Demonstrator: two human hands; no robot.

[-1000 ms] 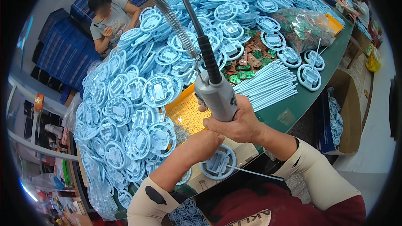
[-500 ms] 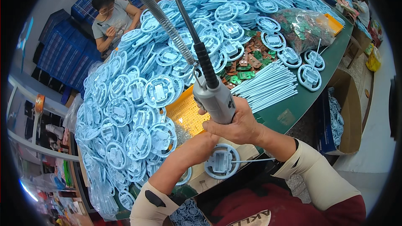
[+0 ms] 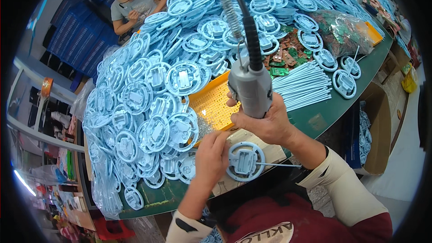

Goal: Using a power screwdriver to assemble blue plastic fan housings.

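Observation:
My right hand point(image 3: 274, 123) is wrapped round a grey electric screwdriver point(image 3: 250, 91), held upright over the work spot; its tip is hidden by the hand. My left hand point(image 3: 211, 155) is just left of it, by the near corner of a yellow tray point(image 3: 218, 101). Its fingers are bent and pressed together; whatever they may hold is hidden. Small metal screws point(image 3: 205, 127) lie in that corner of the tray. Below my hands, a round light-blue plastic housing point(image 3: 245, 163) with a thin rod point(image 3: 279, 165) pointing right lies on a wooden board point(image 3: 275, 154).
A big heap of light-blue housings point(image 3: 183, 79) covers the table's left and back. Blue rods point(image 3: 302, 86), circuit boards point(image 3: 288, 56) and a clear bag point(image 3: 344, 31) lie to the right. The screwdriver hangs from a coil spring point(image 3: 227, 6) and cable. A person point(image 3: 137, 2) sits across the table.
My left hand has come out from beneath my right wrist and moved left, toward the tray's near corner. The screwdriver stays in my right hand, slightly higher. The whole view has shifted a little.

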